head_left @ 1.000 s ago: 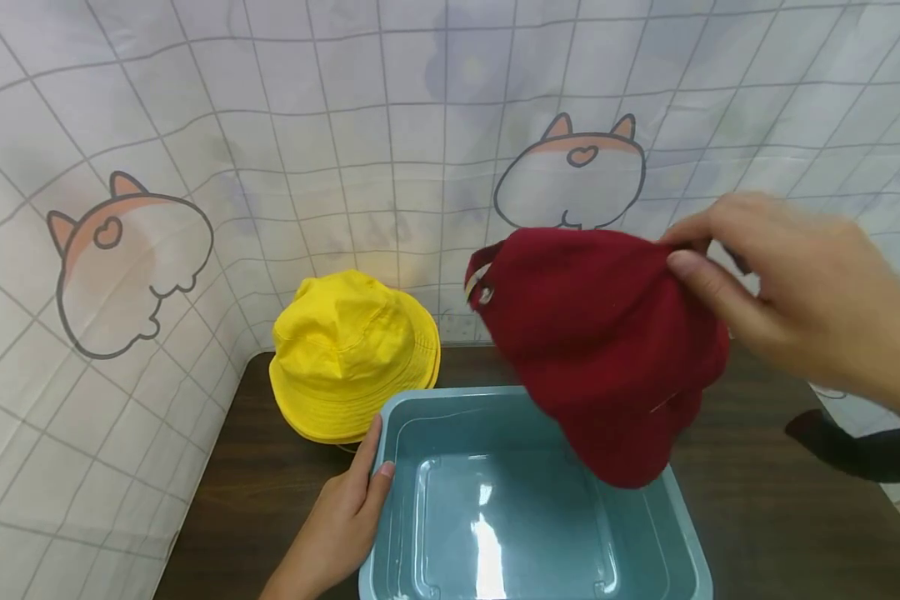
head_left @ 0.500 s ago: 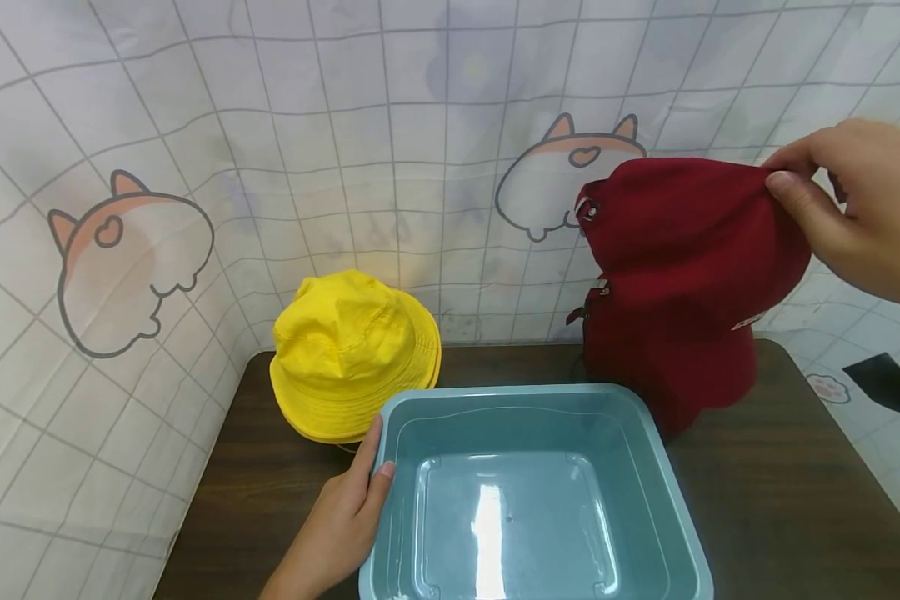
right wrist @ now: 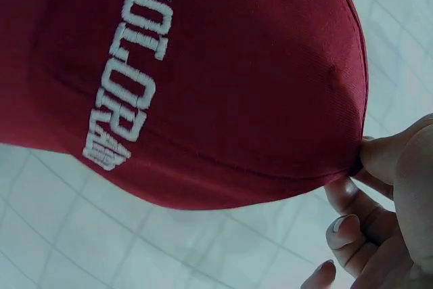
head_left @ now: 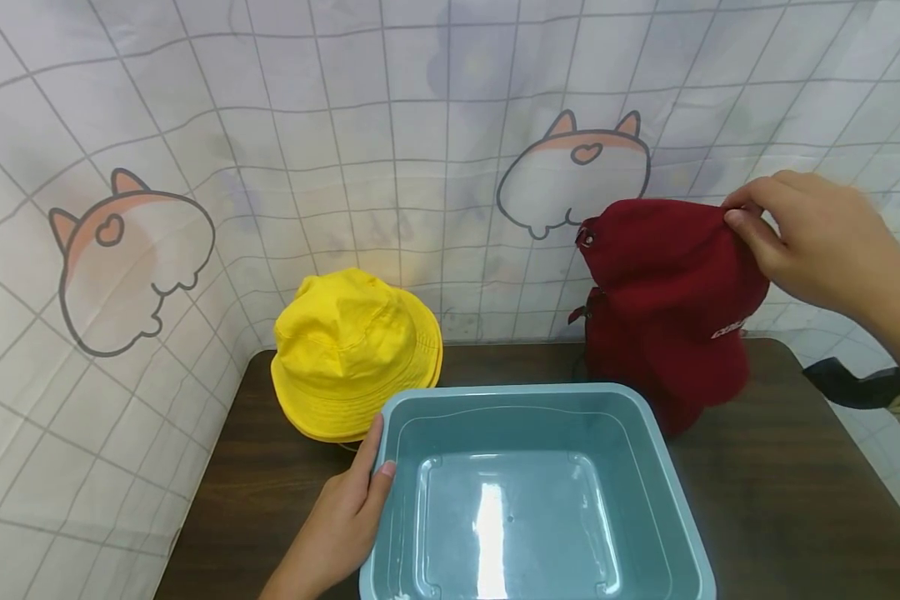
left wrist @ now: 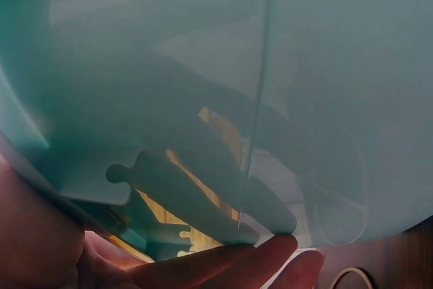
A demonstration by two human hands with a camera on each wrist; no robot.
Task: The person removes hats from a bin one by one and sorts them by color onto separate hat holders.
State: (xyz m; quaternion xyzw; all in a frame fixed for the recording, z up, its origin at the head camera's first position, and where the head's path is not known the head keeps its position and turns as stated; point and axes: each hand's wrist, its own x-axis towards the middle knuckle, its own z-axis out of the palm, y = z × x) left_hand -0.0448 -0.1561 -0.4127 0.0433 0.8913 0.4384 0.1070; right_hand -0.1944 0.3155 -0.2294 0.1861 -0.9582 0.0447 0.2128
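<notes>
At the back right, my right hand (head_left: 817,237) pinches the crown of a red baseball cap (head_left: 667,267), its brim hanging down. White raised lettering (right wrist: 128,65) crosses the cap's front in the right wrist view. Under the held cap shows more dark red cloth with its own strap (head_left: 579,314), apparently a second red cap, mostly covered. My left hand (head_left: 337,508) grips the left rim of a blue-green plastic basin (head_left: 510,392), thumb over the edge. In the left wrist view its fingers (left wrist: 230,265) lie against the basin's outer wall.
A yellow bucket hat (head_left: 352,350) stands left of the basin, close to my left fingertips. The dark wooden table (head_left: 780,483) ends at a white grid-patterned curtain (head_left: 345,125) behind and to the left. A black strap (head_left: 855,385) sits by my right wrist.
My right hand has carried the red cap from above the basin to the back right, then lowered it onto the other red cloth. My left hand and the basin have stayed put.
</notes>
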